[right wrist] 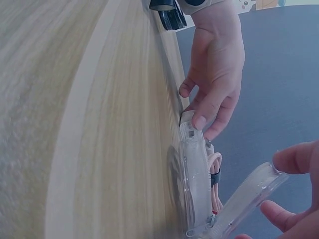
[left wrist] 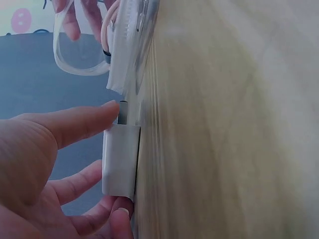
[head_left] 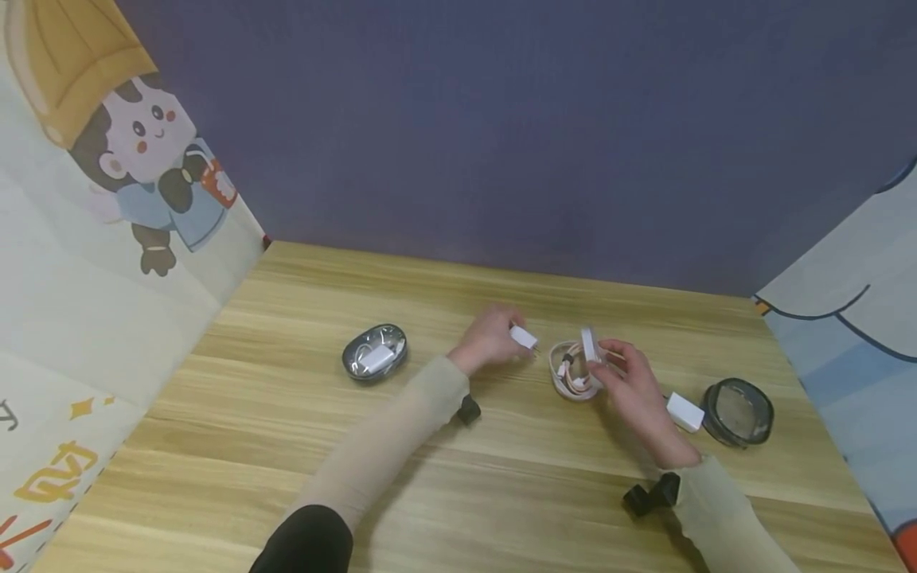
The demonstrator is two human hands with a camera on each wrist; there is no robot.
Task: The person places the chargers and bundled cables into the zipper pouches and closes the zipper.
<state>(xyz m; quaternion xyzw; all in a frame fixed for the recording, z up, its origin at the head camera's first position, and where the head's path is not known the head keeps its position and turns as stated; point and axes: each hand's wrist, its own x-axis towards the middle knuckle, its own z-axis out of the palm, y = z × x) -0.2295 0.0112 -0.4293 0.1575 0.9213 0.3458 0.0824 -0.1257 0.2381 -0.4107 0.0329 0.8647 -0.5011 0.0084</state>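
My left hand (head_left: 493,338) pinches a white charger plug (head_left: 524,337) just above the wooden table, its prongs facing right. In the left wrist view the thumb lies by the prongs of the plug (left wrist: 121,160), with other fingers at its far end. A clear round zip case (right wrist: 195,174) lies on the table with its lid raised. Inside sits a coiled pinkish cable (head_left: 571,360) bound with a dark strap. My right hand (head_left: 634,390) holds the raised lid (right wrist: 254,191) by its edge between thumb and fingers.
At left, a dark-rimmed clear case (head_left: 351,368) contains another white charger (head_left: 376,358). Beyond my right wrist, a white charger block (head_left: 684,412) lies against a dark round case (head_left: 738,411). A blue-grey panel (head_left: 501,143) borders the table's (head_left: 236,414) far edge.
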